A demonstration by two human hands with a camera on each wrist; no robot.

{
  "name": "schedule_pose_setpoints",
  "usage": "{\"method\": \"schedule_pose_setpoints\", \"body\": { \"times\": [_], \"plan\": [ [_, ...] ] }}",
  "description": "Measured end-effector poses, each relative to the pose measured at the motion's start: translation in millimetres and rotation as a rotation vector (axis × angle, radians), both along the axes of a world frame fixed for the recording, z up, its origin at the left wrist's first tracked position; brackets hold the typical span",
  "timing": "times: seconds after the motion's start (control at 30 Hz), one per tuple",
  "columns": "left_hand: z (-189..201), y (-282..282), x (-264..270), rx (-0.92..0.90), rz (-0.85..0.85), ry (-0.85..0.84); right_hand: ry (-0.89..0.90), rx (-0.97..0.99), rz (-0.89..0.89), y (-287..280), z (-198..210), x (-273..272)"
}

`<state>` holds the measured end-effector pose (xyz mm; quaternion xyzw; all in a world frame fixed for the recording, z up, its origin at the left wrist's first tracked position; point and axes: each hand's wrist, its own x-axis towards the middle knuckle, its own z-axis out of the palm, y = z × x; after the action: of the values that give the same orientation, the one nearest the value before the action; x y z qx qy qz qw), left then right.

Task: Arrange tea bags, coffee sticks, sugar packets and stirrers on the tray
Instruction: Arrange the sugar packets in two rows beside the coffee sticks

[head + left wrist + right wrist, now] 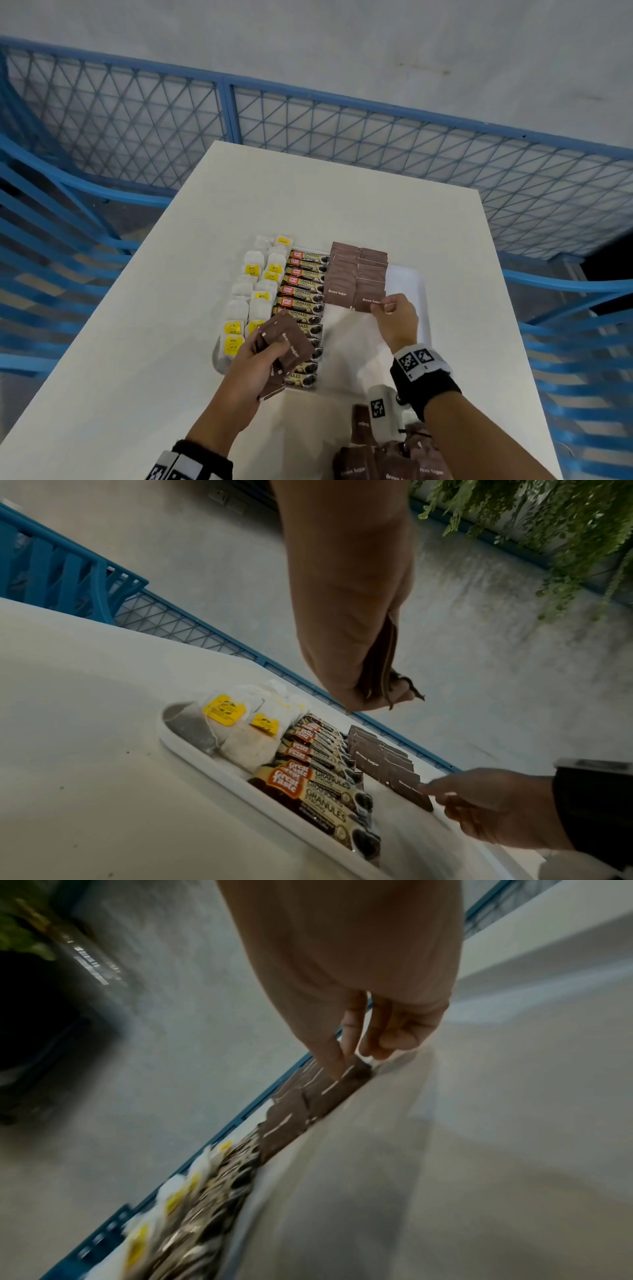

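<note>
A white tray (423,298) on the table carries tea bags (253,294) at its left, coffee sticks (305,294) down the middle and two rows of brown sugar packets (342,274) at the right. My right hand (382,305) pinches the right edge of the nearest packet (366,301) in the right row, and its index finger (334,1066) lies on that packet (356,1073). My left hand (274,347) hovers over the near coffee sticks and grips a small stack of brown sugar packets (291,337). In the left wrist view that stack (383,653) shows edge-on.
A loose pile of brown sugar packets (387,462) lies at the near edge of the white table (154,342). Bare tray floor (352,332) shows in front of the sugar rows. A blue mesh fence (308,137) runs behind the table, with blue slatted seats on both sides.
</note>
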<state>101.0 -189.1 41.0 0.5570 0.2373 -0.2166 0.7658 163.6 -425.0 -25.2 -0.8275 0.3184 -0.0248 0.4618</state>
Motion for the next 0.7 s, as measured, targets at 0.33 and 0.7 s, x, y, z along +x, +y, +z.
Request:
{"method": "schedule_pose_setpoints", "body": {
  "times": [0.33, 0.7],
  "plan": [
    [7.9, -3.0, -5.1, -0.017, -0.002, -0.116, 0.067, 0.509, 0.706, 76.1, 63.6, -47.5],
    [3.6, 5.2, -5.8, -0.041, 0.069, -0.053, 0.089, 0.823, 0.46, 74.3, 62.0, -46.8]
  ]
}}
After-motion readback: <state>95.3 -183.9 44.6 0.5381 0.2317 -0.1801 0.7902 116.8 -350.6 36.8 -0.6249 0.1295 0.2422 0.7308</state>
